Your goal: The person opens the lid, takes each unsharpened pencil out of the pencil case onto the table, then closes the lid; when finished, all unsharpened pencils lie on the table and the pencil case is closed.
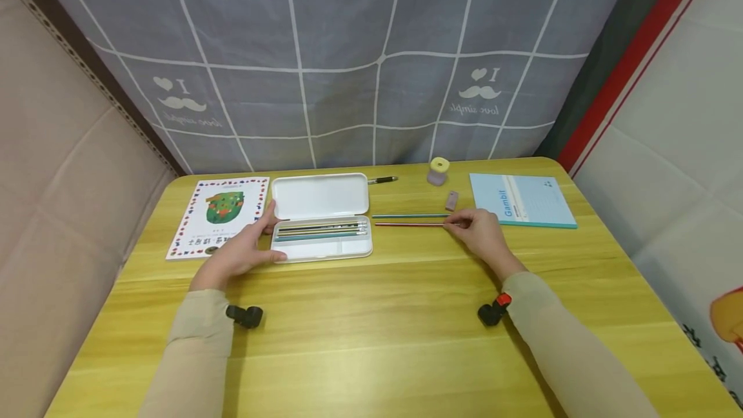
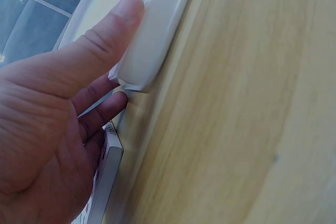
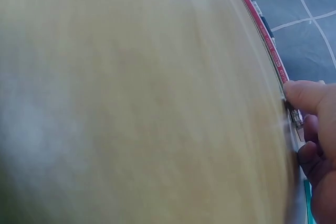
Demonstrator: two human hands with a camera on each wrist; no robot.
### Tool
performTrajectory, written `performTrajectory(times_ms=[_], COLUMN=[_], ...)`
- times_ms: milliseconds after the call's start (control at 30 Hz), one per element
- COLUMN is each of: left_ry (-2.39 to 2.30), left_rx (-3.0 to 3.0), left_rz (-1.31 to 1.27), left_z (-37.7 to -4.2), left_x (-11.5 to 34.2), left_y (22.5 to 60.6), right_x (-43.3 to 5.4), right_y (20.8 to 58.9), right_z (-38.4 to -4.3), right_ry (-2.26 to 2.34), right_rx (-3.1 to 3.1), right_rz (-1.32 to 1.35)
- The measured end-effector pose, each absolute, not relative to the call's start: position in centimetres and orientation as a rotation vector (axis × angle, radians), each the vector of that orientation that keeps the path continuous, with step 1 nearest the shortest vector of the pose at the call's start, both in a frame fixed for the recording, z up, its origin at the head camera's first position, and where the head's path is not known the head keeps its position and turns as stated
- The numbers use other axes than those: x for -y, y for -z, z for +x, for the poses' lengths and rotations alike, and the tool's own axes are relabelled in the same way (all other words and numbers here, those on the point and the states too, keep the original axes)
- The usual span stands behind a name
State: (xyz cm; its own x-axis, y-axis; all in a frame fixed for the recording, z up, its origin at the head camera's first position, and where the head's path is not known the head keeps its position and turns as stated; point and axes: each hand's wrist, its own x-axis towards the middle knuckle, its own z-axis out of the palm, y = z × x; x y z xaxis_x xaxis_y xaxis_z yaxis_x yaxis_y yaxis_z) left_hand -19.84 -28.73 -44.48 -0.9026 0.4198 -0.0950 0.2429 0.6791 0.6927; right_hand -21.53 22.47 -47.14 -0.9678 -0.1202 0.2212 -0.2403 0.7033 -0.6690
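Observation:
A white pencil case [image 1: 304, 251] lies with its lid raised at the back; several pencils [image 1: 319, 231] rest in its tray. My left hand [image 1: 240, 251] grips the case's left end, thumb along the near edge and fingers round the far side. In the left wrist view the thumb [image 2: 107, 32] presses the white case [image 2: 152, 45]. To the right of the case, my right hand [image 1: 482, 234] pinches a red pencil [image 1: 409, 224] near its right end, low over the table. A green pencil [image 1: 406, 216] lies just behind and parallel to it.
A picture booklet [image 1: 194, 224] lies left of the case. Behind the pencils are a black pen [image 1: 383, 180], a small pinkish eraser [image 1: 452, 200] and a yellow-topped purple container [image 1: 438, 171]. A light blue notebook [image 1: 545, 199] lies at the right. A grey cloth [image 1: 342, 102] hangs behind the table.

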Motion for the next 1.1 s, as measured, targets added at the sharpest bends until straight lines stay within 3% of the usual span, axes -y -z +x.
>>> performTrajectory(times_ms=[1100], left_ry=[-1.070], left_rx=[-2.637], left_rz=[0.541], left_z=[-19.84], left_x=[28.71], left_y=[44.50], right_x=[-21.88], right_y=[46.92], right_z=[-21.74], right_ry=[-0.991], right_rx=[2.810], right_rz=[0.318])
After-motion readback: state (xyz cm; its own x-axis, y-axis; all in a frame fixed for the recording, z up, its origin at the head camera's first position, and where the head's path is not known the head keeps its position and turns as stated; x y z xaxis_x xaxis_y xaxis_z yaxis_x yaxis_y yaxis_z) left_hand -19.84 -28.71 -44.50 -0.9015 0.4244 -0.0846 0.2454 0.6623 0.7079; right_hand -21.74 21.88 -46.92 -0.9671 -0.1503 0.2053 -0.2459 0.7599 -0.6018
